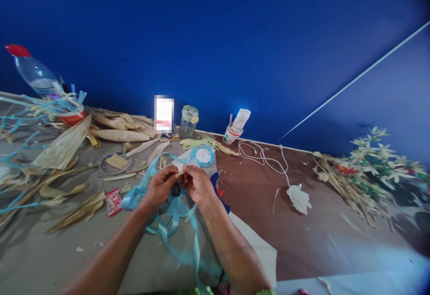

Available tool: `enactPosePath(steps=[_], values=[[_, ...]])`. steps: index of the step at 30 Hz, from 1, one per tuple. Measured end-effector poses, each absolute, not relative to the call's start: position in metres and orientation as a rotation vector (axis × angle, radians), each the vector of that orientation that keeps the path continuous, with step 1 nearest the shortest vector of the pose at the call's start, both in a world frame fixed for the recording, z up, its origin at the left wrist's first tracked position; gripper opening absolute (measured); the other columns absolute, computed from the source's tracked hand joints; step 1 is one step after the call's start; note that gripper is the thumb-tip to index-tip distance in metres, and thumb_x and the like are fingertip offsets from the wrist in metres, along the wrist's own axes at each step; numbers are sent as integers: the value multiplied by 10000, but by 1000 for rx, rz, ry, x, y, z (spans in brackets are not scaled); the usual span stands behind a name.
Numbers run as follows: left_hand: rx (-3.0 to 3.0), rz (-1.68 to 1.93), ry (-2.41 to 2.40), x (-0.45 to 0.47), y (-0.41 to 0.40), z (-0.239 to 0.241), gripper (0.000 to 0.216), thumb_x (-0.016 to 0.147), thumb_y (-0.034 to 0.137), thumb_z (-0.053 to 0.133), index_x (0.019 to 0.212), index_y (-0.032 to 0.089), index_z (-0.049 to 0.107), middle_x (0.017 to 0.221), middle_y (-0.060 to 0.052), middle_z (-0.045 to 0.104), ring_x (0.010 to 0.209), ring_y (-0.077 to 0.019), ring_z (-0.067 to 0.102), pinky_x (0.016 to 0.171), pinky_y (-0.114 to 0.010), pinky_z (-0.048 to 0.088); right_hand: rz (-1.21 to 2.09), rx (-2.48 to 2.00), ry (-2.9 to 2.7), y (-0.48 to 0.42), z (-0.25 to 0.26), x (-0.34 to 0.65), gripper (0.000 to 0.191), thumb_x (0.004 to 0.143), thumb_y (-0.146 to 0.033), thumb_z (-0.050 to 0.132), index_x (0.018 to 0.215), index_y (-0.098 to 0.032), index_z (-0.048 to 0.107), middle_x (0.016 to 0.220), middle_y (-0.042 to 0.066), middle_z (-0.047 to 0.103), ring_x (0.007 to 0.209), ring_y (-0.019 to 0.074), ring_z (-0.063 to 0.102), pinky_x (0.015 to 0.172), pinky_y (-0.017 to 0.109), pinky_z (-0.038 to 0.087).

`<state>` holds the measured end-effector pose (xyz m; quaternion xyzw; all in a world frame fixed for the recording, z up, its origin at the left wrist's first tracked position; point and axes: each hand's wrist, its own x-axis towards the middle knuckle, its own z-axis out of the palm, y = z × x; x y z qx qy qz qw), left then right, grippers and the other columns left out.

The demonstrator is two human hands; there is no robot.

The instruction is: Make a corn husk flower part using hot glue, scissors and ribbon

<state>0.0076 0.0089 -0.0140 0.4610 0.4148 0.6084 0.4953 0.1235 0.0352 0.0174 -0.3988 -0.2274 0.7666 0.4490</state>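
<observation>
Above the middle of the table, my left hand point(157, 186) and my right hand point(197, 184) meet with their fingers closed. Both pinch a small cream-coloured piece of corn husk point(180, 168) between the fingertips. Loops of light blue satin ribbon point(195, 245) lie beneath and around my hands, trailing toward the front. A ribbon spool point(204, 155) rests just beyond my right hand. Under my fingers shows a black looped handle point(175, 190); the rest of it is hidden. Beside my right wrist lies a blue tool point(215, 178) with an orange part, mostly covered by my arm.
Dried corn husks point(122, 135) spread over the left side, near a red candy wrapper point(114, 202). Along the blue wall stand a bottle point(35, 73), a jar point(189, 121) and a cup point(231, 134). A white cable point(265, 158), a white flower point(298, 198) and husk flowers point(383, 156) lie right.
</observation>
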Motion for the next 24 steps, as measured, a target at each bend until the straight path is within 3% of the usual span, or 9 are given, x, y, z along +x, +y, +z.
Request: enactPosePath(steps=[7,21,24], values=[[972,1465,967,6,9,-19,217,653,369,750,710,176,669,709,-11,629,683,-145,566,660,-258,465,1989,-960,-514,36,17,125,279,542,-304,767,531,-165,524,430,-65,492,381,56,402,391,191,293],[806,1467,832,8,8,-16,181,639,309,771,725,179,681,710,7,634,681,-129,578,669,-260,474,1967,-917,-493,37,12,121,232,588,-234,738,521,-155,530,436,-43,515,389,59,424,390,176,289],[796,1481,843,8,9,-15,180,632,300,775,709,170,677,701,1,635,689,-132,581,681,-261,477,1989,-930,-413,39,14,122,257,642,-293,719,523,-155,537,440,-38,509,407,70,442,406,184,308]])
